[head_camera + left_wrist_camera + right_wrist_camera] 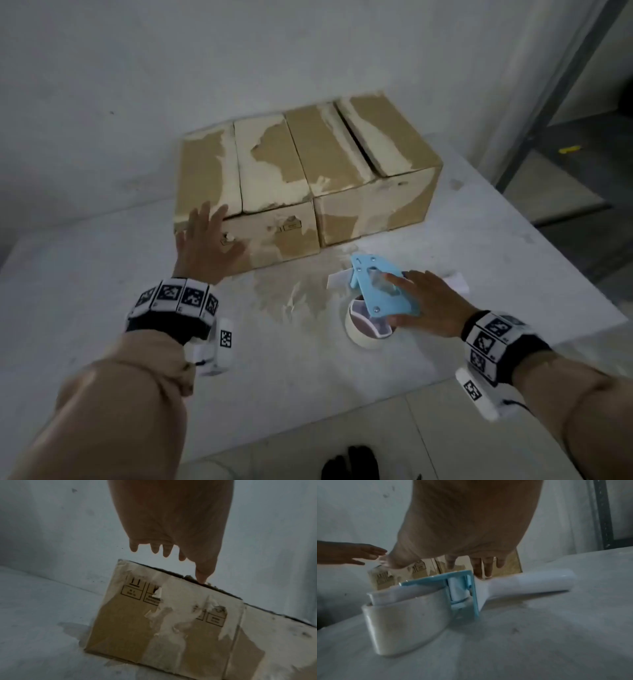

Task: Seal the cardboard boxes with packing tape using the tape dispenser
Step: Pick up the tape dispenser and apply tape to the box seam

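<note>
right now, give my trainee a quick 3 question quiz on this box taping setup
1. True or false: the right hand has already lifted the tape dispenser off the table.
2. Which box is the left hand reaching toward? A) the left box B) the right box C) neither
3. Fill in: the dispenser's frame is light ____ in colour.

Key
1. False. It lies on its side on the table, with the hand spread over it, fingers straight.
2. A. The open hand is at that box's front left corner.
3. Blue, with a white handle.
</note>
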Available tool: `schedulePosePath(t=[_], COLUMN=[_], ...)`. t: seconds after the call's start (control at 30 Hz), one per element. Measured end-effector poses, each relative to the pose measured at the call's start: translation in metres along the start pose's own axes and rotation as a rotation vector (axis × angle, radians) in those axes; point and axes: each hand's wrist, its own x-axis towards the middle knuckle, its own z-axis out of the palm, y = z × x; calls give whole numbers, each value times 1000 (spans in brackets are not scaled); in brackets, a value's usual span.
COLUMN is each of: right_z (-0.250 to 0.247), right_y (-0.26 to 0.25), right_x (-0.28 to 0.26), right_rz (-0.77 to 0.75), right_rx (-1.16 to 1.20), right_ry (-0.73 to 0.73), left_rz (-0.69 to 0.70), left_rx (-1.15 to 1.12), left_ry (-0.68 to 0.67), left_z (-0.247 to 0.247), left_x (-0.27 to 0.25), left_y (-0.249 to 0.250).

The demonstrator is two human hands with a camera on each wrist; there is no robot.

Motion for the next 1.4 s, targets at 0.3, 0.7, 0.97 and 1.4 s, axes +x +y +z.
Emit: schedulePosePath(t=[0.3,0.7,0.97,1.4], right_z=[17,-22,-105,-113], right_y=[26,8,-45,-153], right_x=[8,-22,13,155], right_rz=[-134,-106,-244,-259], right_rx=[-74,506,1054,1347], right_ry=[-42,236,447,859], left_rz=[-164,-134,-209,-207], left_rx=[144,222,31,-333], left_ry=[-51,49,158,-204], left_z=[11,0,-11,-10], left_x=[24,28,58,97], left_y=[-11,-17,-34,-66])
